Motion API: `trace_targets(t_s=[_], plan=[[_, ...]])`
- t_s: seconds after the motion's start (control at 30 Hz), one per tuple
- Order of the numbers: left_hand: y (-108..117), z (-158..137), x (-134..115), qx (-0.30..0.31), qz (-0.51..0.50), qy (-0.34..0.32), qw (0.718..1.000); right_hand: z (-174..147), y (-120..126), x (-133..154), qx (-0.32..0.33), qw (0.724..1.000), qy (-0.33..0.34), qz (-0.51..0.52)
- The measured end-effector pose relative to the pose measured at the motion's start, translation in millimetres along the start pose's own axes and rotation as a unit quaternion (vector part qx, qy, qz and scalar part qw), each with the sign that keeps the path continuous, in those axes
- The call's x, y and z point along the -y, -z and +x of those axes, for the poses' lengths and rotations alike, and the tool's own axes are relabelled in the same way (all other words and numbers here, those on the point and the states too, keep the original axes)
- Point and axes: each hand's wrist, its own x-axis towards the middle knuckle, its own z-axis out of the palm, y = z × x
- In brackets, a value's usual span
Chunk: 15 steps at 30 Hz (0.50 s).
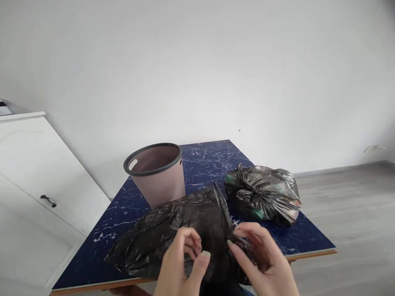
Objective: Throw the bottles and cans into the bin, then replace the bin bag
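1. Left hand [182,263]: at the near edge of the table [203,160], fingers curled in, thumb and fingertips pinching a fold of the empty black bag [173,230].
2. Right hand [262,259]: just right of the left hand, fingers bent, pinching the same empty black bag at its near edge (thumb tip pressed into the plastic).
3. Empty black bag: lying flat and crumpled on the table, front-centre, spreading left from the hands; one peak of plastic sticking up at its far side, near the bin [157,172].
4. Bin: pinkish-brown tub with dark grey rim, upright on the table, just behind the empty black bag and touching or nearly touching it (cannot tell which). Oval handle slot visible in the inner wall on the left.
5. Tied full bag [263,195]: knotted black sack on the table, right of the bin, behind and right of the right hand, apart from both hands. Something greenish showing through the plastic.
6. Table: dark blue marble-pattern top with wood-coloured edge, far side against the white wall.
7. White cabinet [33,172]: left of the table, dark handle on the door.
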Motion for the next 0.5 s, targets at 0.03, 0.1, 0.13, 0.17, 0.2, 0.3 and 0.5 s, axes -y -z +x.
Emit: trace_targets(t_s=[0.03,0.1,0.13,0.17,0.2,0.3,0.5], plan=[[-10,0,0,-0.011,-0.005,-0.008,1.000,-1,-5,1,0.025,0.999,0.006,0.020],[-29,-1,1,-0.039,-0.015,-0.015,0.999,-3,-14,3,0.041,0.998,0.000,0.055],[-37,-2,1,-0.045,-0.021,-0.012,0.999,-4,-17,4,0.035,0.997,-0.008,0.068],[-42,-3,1,-0.046,-0.030,-0.006,0.998,-4,-19,5,0.029,0.997,-0.013,0.076],[-45,-3,1,-0.045,-0.042,0.004,0.998,-4,-19,6,0.022,0.996,-0.018,0.079],[-41,-3,-2,-0.059,-0.079,0.044,0.994,0,-9,9,-0.008,0.997,-0.042,0.060],[-14,-3,-23,-0.189,-0.224,0.134,0.947,20,22,8,-0.125,0.988,-0.088,-0.007]])
